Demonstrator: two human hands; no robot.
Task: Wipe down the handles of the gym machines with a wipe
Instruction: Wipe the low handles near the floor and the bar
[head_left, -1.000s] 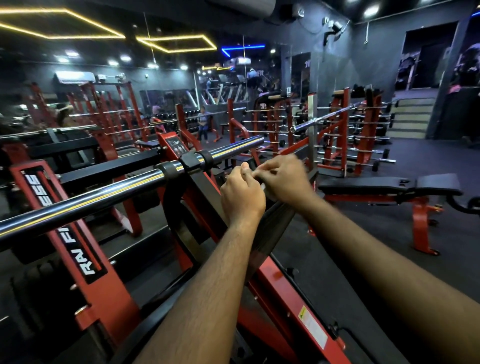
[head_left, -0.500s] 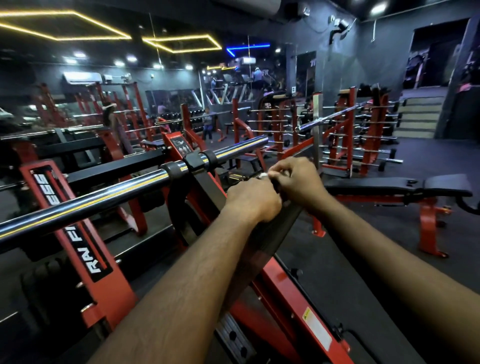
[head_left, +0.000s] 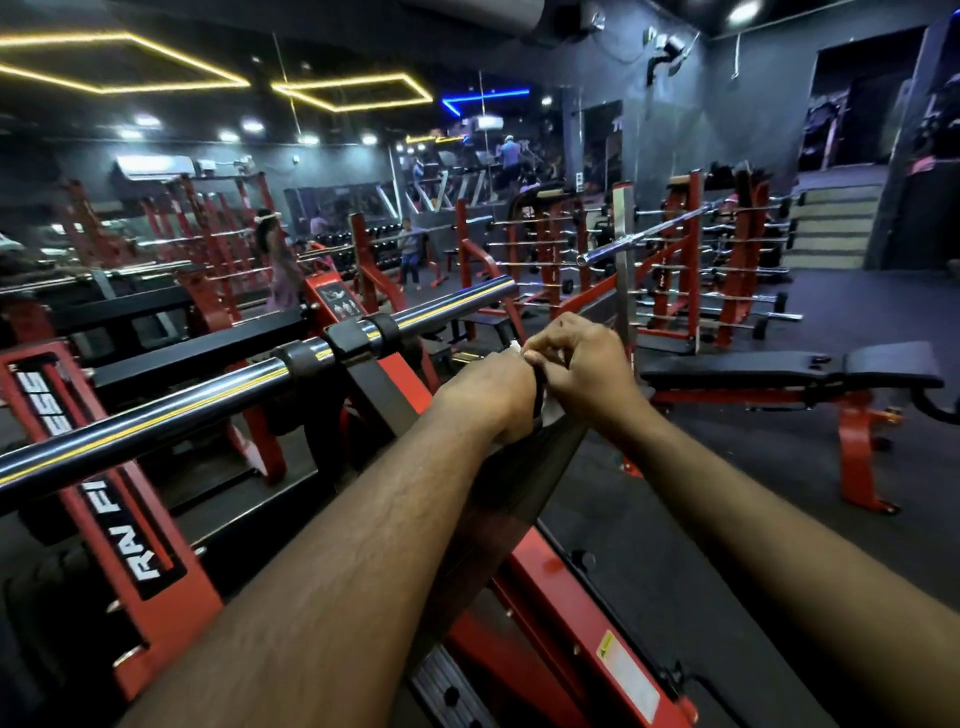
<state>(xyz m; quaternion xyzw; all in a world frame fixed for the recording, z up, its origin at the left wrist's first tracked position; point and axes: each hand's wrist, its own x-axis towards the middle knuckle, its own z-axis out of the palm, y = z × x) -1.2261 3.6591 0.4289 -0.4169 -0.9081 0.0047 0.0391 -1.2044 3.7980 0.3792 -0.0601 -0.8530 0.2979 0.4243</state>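
My left hand (head_left: 485, 392) grips the black handle (head_left: 524, 467); my right hand (head_left: 582, 366) pinches a white wipe (head_left: 515, 347) at its top.

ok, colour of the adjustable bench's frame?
Red frame, black padding; head view.

Hands (head_left: 535, 379) hide most of the wipe (head_left: 515, 347).

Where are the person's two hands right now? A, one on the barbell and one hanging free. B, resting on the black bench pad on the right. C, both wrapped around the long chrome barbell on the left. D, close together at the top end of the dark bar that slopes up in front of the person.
D: the left hand and right hand meet at the top of the dark sloping bar, with a bit of white wipe showing between them, clear of the chrome barbell.
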